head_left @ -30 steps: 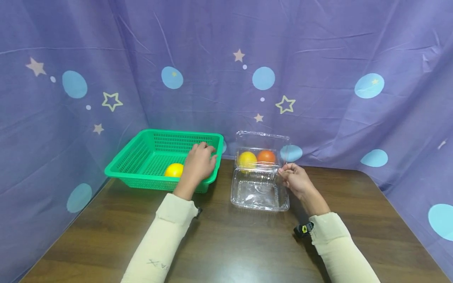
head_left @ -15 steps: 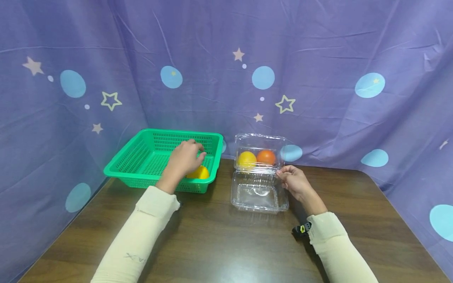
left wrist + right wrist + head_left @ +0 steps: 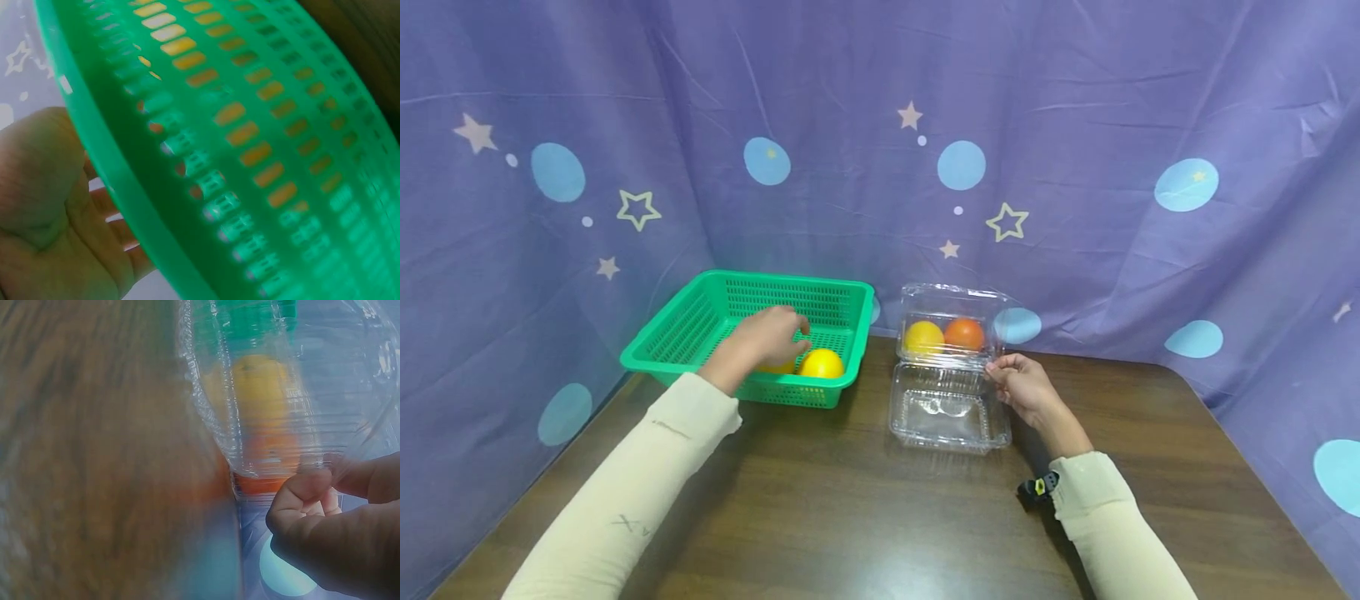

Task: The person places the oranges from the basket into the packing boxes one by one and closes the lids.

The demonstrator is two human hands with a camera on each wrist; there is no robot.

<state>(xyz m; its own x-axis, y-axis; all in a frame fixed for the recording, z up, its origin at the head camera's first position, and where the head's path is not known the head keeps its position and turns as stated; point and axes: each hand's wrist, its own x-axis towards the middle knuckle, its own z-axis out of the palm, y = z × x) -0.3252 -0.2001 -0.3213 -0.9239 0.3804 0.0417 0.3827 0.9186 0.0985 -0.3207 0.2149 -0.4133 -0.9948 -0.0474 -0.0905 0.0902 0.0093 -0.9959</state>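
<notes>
In the head view my left hand (image 3: pixel 767 332) is inside the green basket (image 3: pixel 673 365), over a yellow round fruit (image 3: pixel 778 367) that it partly covers. Its thumb and index finger stand apart. A second yellow fruit (image 3: pixel 822 363) sits just right of these fingers. The left wrist view has the hand (image 3: pixel 56 206) beyond the basket's rim (image 3: pixel 122 181), fingertips hidden. My right hand (image 3: pixel 1024 387) pinches the side edge of a clear plastic clamshell container (image 3: pixel 951 417), unfolded with its rear half raised. A yellow fruit (image 3: pixel 923 337) and an orange-red fruit (image 3: pixel 964 335) show through that rear half.
Basket and container stand side by side near the back of the brown wooden table (image 3: pixel 880 517), a narrow gap between them. A purple curtain (image 3: pixel 1075 275) with stars and dots hangs close behind.
My left hand has moved left across the basket, uncovering the right yellow fruit and coming over the left one. My right hand keeps its pinch; the container's raised half leans slightly differently.
</notes>
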